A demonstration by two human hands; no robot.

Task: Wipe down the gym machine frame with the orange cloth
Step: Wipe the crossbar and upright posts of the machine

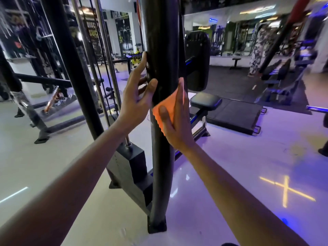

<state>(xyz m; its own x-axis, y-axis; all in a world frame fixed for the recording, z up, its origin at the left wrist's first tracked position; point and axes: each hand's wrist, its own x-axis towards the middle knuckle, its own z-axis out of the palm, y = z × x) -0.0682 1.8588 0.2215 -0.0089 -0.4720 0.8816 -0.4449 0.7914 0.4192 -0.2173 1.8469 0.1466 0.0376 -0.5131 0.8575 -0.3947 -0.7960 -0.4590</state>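
A thick black upright post of the gym machine frame [162, 41] runs from the top of the view down to its foot on the floor. My left hand [136, 93] holds the post's left side, thumb across its front and fingers reaching round behind it. My right hand [174, 119] presses a folded orange cloth [166, 108] flat against the post's right front, just below the left hand. The fingers lie straight over the cloth and the thumb rests on its lower left corner.
Chrome guide rods [104, 50] and a second black post [67, 59] stand left of the frame, with a black weight housing [131, 166] at the base. A padded seat [205, 102] and back pad [197, 59] sit to the right. Glossy floor surrounds the foot.
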